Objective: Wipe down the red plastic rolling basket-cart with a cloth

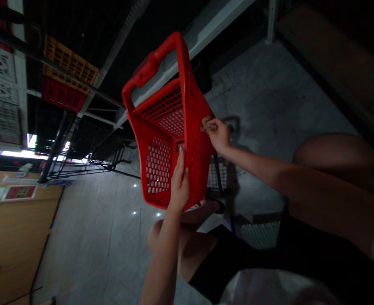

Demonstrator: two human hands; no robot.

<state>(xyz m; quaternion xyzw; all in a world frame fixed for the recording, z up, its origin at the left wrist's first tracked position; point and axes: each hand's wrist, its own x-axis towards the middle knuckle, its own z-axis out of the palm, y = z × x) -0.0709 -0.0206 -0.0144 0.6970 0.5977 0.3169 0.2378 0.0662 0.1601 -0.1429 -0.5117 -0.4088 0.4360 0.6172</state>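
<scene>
A red plastic shopping basket (197, 114) with perforated walls and a long handle stands tilted in front of me, its open side toward the left. My left hand (180, 184) grips the basket's near rim, with fingers reaching along the inside and the thumb apart. Against the basket's outer right side, my right hand (219, 134) pinches a crumpled brown cloth (208, 124). The cloth touches the red surface. Part of the basket's inside is hidden behind my left hand and the rim.
Metal shelving (219, 25) runs behind the basket. Orange crates (69, 63) and red crates (62, 94) sit at the upper left. A wooden panel (12, 241) is at the left. A greenish ribbed item (260, 234) lies near my legs on the grey floor (110, 237).
</scene>
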